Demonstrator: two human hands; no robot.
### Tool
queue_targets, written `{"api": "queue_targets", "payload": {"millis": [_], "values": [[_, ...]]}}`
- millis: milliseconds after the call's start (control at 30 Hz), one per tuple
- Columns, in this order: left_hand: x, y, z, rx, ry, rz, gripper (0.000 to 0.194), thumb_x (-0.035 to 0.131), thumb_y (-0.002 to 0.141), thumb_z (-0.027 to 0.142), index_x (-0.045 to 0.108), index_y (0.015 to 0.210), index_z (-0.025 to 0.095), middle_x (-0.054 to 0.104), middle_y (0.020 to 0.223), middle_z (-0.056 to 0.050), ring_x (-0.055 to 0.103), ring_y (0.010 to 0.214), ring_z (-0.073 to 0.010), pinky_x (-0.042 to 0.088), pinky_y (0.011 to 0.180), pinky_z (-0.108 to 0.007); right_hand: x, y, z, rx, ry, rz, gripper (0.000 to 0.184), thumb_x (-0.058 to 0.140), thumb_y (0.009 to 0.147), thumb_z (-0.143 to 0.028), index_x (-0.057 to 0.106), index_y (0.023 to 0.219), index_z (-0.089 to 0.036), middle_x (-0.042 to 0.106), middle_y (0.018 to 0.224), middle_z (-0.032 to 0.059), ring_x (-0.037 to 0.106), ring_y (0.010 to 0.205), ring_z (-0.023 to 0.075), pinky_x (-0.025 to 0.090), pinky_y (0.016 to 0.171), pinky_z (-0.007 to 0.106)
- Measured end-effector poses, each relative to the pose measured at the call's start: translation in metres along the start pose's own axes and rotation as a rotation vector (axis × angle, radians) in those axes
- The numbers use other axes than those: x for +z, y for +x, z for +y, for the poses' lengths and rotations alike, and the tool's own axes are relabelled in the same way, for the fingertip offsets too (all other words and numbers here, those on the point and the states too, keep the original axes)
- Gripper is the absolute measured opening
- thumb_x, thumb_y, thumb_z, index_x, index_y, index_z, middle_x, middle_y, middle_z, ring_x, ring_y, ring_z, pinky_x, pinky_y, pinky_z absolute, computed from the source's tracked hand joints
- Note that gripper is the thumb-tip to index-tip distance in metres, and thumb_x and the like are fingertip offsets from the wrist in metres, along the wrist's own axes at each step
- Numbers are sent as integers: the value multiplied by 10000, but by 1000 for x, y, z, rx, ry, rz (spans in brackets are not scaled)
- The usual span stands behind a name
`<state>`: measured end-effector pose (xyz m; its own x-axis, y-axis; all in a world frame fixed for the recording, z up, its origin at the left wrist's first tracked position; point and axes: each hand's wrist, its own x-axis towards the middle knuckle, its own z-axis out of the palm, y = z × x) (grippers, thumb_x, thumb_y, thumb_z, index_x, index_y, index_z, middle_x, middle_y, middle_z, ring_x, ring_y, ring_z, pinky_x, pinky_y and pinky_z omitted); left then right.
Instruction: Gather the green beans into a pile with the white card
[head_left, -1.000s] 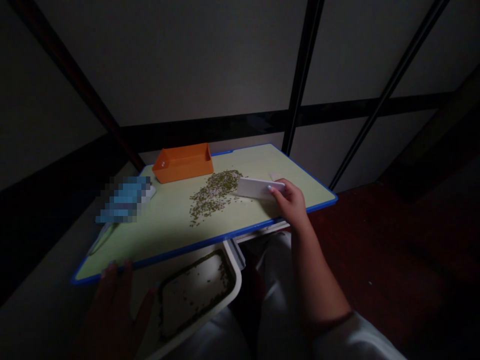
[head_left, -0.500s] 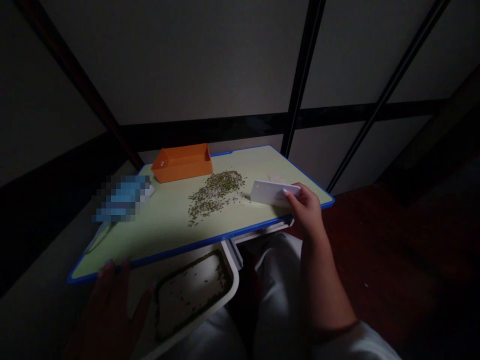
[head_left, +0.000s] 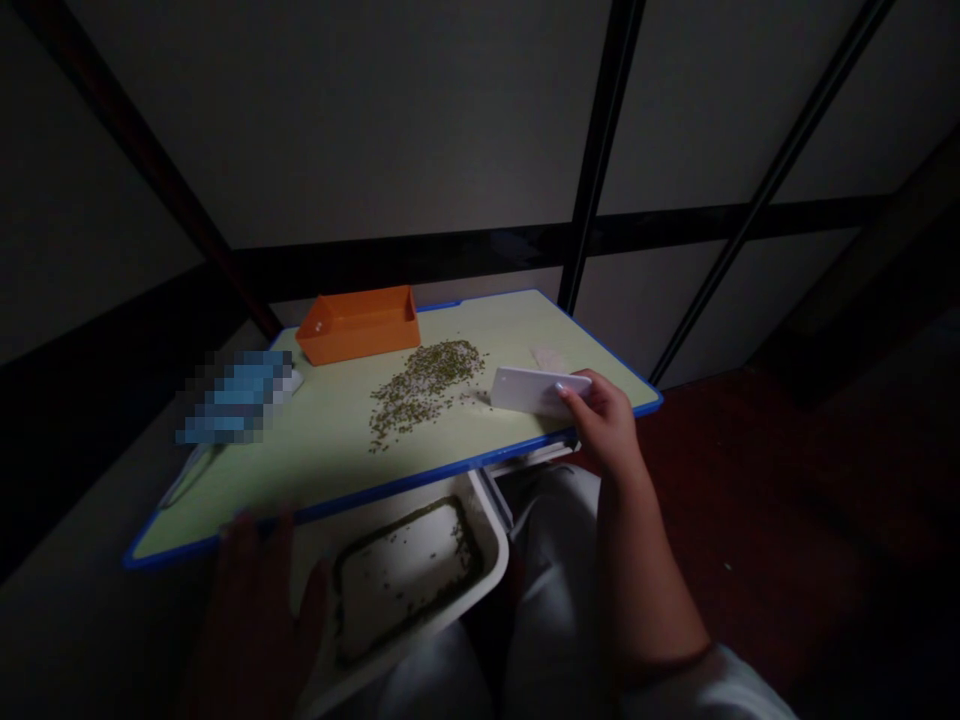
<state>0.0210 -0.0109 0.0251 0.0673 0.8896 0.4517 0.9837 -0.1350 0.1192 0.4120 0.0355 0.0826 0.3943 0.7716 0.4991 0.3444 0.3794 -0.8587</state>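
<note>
My right hand (head_left: 606,415) is closed around a flat white scraper (head_left: 529,390) with a small hole in one corner. The scraper stands on edge on a pale board (head_left: 300,465) with a blue rim. To its left spreads a heap of small greenish grains or seeds (head_left: 427,380). A small pale patch of bits (head_left: 547,357) lies behind the scraper. My left hand (head_left: 262,610), in deep shadow, has its fingers spread beside a white tray (head_left: 493,540) under the board's front edge. Dark bits line the tray's inner edges; whether the hand touches it is unclear.
An orange open box (head_left: 360,335) stands at the board's back left. A blurred-out blue object (head_left: 240,395) with a cable (head_left: 184,475) lies at the left edge. Panelled doors (head_left: 412,120) rise close behind the board. My knees are under its front edge.
The white tray and my left hand have shifted right. My right hand, still holding the scraper, has moved slightly left relative to the board, uncovering more of the pale patch.
</note>
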Motion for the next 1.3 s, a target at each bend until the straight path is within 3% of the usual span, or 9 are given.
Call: {"api": "queue_targets", "payload": {"millis": [200, 367, 600, 700, 900, 1167, 1300], "values": [[10, 13, 28, 60, -41, -3, 667, 287, 892, 420, 371, 1448, 60, 305, 1559, -259, 159, 1517, -408, 257, 1193, -599, 0, 0, 5, -3, 19, -28, 178, 626, 821, -352, 571, 732, -208, 513, 633, -37, 466, 601, 136, 347, 556, 247], [11, 23, 46, 125, 0, -35, 612, 274, 896, 279, 358, 1448, 27, 337, 1505, -298, 150, 1510, -435, 243, 1185, -625, -2, -1, 7, -29, 35, -75, 160, 617, 843, -335, 582, 756, -206, 529, 653, -34, 484, 616, 136, 354, 564, 240], [12, 27, 33, 136, 0, -99, 694, 402, 809, 126, 306, 1496, 137, 279, 1557, -241, 113, 1511, -455, 266, 1181, -638, -4, -6, 0, -53, 37, -116, 147, 614, 854, -320, 594, 760, -208, 551, 654, -31, 499, 610, 134, 365, 560, 235], [11, 26, 33, 124, -7, -84, 697, 400, 794, 91, 326, 1486, 122, 249, 1568, -251, 76, 1510, -467, 265, 1184, -637, 2, -11, -6, -55, 51, -157, 146, 619, 860, -322, 609, 772, -205, 577, 659, -28, 516, 605, 131, 373, 552, 229], [7, 27, 40, 102, -14, -45, 723, 398, 732, 30, 380, 1452, 85, 326, 1550, -240, 111, 1523, -410, 218, 1213, -622, 20, -25, -24, -73, 113, -304, 141, 615, 887, -316, 628, 809, -199, 650, 718, -5, 585, 651, 137, 420, 567, 217], [11, 25, 34, 45, -51, -54, 730, 394, 742, 29, 369, 1467, 110, 223, 1613, -220, 84, 1522, -411, 251, 1203, -605, 30, -41, -47, -91, 103, -399, 124, 607, 905, -289, 654, 837, -197, 676, 739, -3, 606, 667, 133, 438, 596, 216], [8, 25, 37, 6, -67, -86, 659, 358, 795, 56, 388, 1453, 86, 236, 1594, -252, 87, 1515, -425, 229, 1205, -612, 23, -39, -46, -89, 95, -281, 104, 609, 895, -277, 651, 839, -201, 657, 728, -10, 586, 662, 131, 421, 591, 221]]}}
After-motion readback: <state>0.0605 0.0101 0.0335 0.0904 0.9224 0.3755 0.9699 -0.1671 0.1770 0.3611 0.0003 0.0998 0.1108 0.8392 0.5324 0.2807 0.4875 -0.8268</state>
